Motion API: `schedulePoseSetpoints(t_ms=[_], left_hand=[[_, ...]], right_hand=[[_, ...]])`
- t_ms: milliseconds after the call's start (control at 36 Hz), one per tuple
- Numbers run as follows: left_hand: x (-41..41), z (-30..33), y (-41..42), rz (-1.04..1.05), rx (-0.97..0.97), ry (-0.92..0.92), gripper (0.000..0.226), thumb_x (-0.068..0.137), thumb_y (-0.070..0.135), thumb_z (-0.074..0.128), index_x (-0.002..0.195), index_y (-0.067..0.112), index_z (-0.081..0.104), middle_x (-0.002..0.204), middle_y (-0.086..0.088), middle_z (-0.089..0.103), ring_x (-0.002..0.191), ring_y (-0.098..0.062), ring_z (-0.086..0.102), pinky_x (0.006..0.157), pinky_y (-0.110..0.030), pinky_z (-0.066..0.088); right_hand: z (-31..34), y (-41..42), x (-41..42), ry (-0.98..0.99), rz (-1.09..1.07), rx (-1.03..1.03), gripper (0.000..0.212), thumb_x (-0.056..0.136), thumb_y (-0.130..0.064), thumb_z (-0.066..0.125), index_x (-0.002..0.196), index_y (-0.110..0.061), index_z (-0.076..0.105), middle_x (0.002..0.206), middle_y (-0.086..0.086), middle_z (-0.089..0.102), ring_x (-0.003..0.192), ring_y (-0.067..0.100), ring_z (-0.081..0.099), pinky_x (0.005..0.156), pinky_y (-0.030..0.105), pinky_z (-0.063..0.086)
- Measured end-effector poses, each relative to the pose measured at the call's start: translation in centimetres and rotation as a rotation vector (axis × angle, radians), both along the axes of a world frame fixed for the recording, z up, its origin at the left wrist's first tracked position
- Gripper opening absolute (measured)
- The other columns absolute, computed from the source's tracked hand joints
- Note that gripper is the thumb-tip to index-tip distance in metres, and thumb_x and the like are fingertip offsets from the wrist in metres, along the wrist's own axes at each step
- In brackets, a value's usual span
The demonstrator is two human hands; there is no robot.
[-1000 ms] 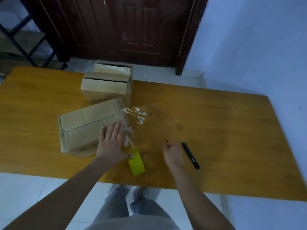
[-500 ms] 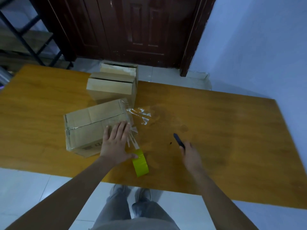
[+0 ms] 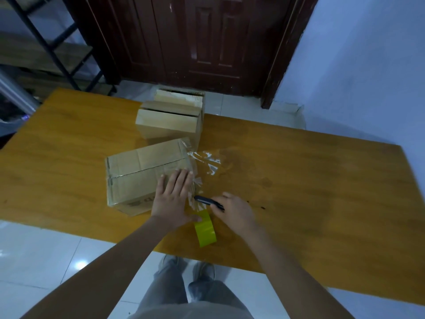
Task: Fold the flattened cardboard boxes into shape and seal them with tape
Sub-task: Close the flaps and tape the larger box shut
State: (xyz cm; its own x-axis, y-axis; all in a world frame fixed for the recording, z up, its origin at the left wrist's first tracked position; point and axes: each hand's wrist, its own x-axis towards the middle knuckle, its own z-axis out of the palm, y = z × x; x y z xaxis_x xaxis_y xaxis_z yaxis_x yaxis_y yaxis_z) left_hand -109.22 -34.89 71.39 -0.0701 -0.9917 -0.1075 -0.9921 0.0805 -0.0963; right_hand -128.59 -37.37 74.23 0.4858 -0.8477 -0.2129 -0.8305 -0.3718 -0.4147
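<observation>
The left hand (image 3: 174,201) lies flat with straight fingers on the near right corner of the taped cardboard box (image 3: 147,173), which sits on the wooden surface (image 3: 322,192) with a second box (image 3: 170,118) just behind it. The right hand (image 3: 234,210), just beside the left, pinches a black cutter (image 3: 208,201) whose tip points at the clear tape strip (image 3: 195,194) running off the box corner. The green tape roll (image 3: 205,229) stands between the two wrists, near the surface's front edge.
</observation>
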Motion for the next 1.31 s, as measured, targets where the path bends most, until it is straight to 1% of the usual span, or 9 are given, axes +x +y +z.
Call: schedulePoseSetpoints(t_ms=[139,250,389,611,722,944,1028,1167,1306], left_hand=[[-0.1,0.3,0.2,-0.021,-0.007,-0.002,0.129,0.057,0.09,0.044,0.146,0.015,-0.011,0.159,-0.005,0.004,0.141,-0.023,-0.012,0.115,-0.052,-0.002],[0.0,0.1,0.2,-0.01,-0.003,-0.001,0.13,0.054,0.091,0.047,0.148,0.014,0.001,0.158,-0.006,0.016,0.143,-0.025,-0.002,0.115,-0.052,0.005],[0.1,-0.1,0.2,-0.022,-0.013,0.018,0.135,0.051,0.092,0.048,0.148,0.013,-0.002,0.156,-0.008,0.022,0.143,-0.026,0.007,0.114,-0.053,0.01],[-0.2,0.1,0.3,-0.011,0.02,-0.002,0.13,0.059,0.092,0.04,0.146,0.016,-0.019,0.159,-0.004,-0.005,0.142,-0.023,-0.015,0.115,-0.051,-0.008],[-0.1,0.5,0.1,0.013,0.012,0.01,0.133,0.051,0.092,0.048,0.148,0.014,-0.001,0.158,-0.006,0.014,0.144,-0.023,-0.002,0.114,-0.049,-0.008],[-0.3,0.9,0.3,0.007,0.015,0.032,0.13,0.058,0.092,0.041,0.141,0.017,-0.027,0.158,-0.002,-0.011,0.145,-0.023,-0.015,0.113,-0.049,-0.016],[-0.4,1.1,0.2,-0.005,0.009,0.013,0.13,0.059,0.092,0.038,0.141,0.016,-0.028,0.158,-0.003,-0.014,0.143,-0.023,-0.02,0.113,-0.049,-0.017],[-0.2,0.7,0.1,0.008,0.028,0.0,0.134,0.052,0.095,0.04,0.149,0.014,-0.006,0.159,-0.005,0.009,0.143,-0.024,-0.007,0.114,-0.05,-0.012],[-0.1,0.8,0.2,0.006,0.058,0.013,0.138,0.047,0.095,0.044,0.15,0.012,0.003,0.155,-0.007,0.023,0.143,-0.026,0.007,0.115,-0.05,-0.006]], right_hand=[[0.1,0.4,0.5,0.036,-0.029,-0.025,0.032,0.099,-0.037,0.039,0.114,-0.021,0.062,0.09,-0.005,0.049,0.072,0.016,0.057,0.043,0.016,0.025],[0.0,0.8,0.6,0.045,-0.063,-0.043,0.033,0.1,-0.037,0.038,0.114,-0.02,0.062,0.089,-0.005,0.048,0.072,0.018,0.059,0.042,0.016,0.023],[-0.1,1.2,0.5,0.034,-0.092,-0.058,0.033,0.1,-0.036,0.037,0.112,-0.018,0.063,0.094,0.0,0.055,0.074,0.019,0.06,0.043,0.015,0.023],[-0.4,1.3,0.9,0.081,-0.129,-0.063,0.034,0.101,-0.035,0.036,0.111,-0.018,0.062,0.095,0.001,0.055,0.074,0.02,0.06,0.045,0.021,0.03],[-0.4,1.0,0.3,0.108,-0.182,-0.039,0.033,0.101,-0.034,0.036,0.111,-0.016,0.061,0.097,0.001,0.055,0.071,0.02,0.059,0.048,0.026,0.039],[-2.9,0.1,-6.6,0.169,-0.515,0.041,0.03,0.101,-0.033,0.039,0.108,-0.013,0.061,0.091,-0.001,0.05,0.061,0.015,0.05,0.043,0.023,0.033],[-5.0,0.6,-9.3,0.202,-0.592,0.12,0.029,0.101,-0.032,0.039,0.114,-0.014,0.058,0.091,0.0,0.05,0.063,0.017,0.051,0.05,0.028,0.04],[-7.0,1.2,-10.8,0.224,-0.638,0.137,0.031,0.099,-0.032,0.042,0.124,-0.021,0.056,0.107,0.002,0.056,0.091,0.022,0.059,0.067,0.034,0.051],[-7.7,1.1,-9.4,0.339,-0.583,0.073,0.032,0.097,-0.034,0.048,0.125,-0.022,0.057,0.124,0.001,0.047,0.121,0.022,0.039,0.095,0.038,0.043]])
